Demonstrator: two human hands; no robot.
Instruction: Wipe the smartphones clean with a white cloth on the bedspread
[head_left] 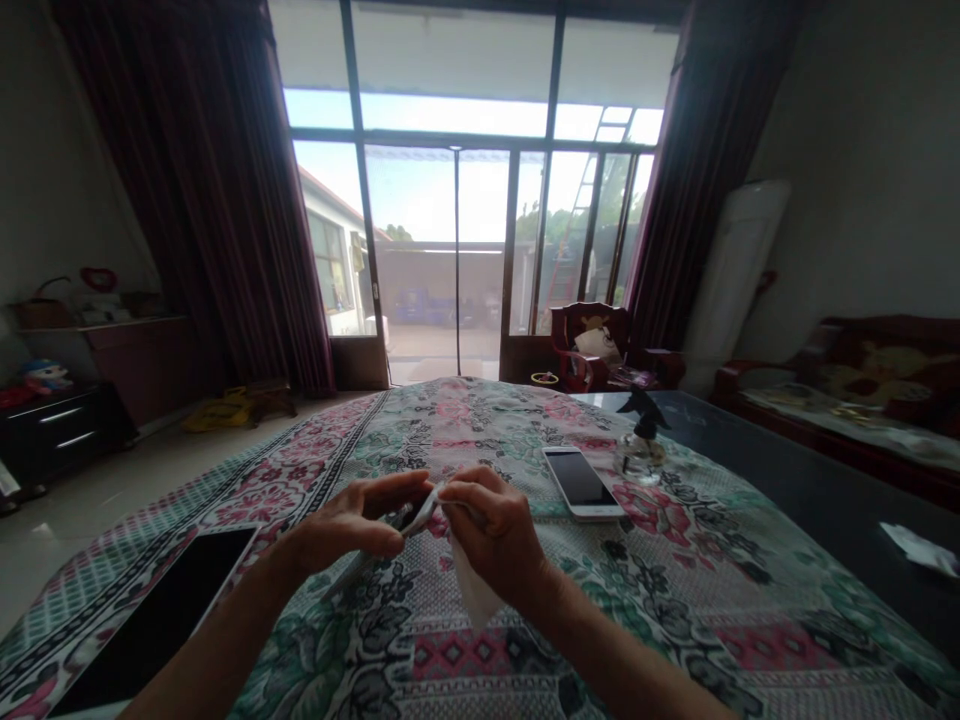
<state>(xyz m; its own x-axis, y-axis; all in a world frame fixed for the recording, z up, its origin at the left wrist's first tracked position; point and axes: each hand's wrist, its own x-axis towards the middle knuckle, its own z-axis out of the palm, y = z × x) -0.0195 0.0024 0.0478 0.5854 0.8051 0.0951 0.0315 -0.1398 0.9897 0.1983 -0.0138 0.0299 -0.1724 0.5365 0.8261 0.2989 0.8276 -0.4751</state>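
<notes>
In the head view, my left hand is closed around the edges of a phone, thumb on the near side and fingers on the far side. The phone has a dark face and a pale rim and is tilted, seen nearly edge-on. My right hand pinches a white tissue against the phone's right edge, and the tissue hangs down below the fingers. A white phone with a dark screen lies face up to the right of my hands. Left of my left forearm lies a black-screened tablet, partly covered by the arm.
A floral cloth covers the table. Beyond the white phone stands a glass jar with a dark figure at its top. On the dark tabletop at right lies a white packet. A wooden chair stands by the glass doors.
</notes>
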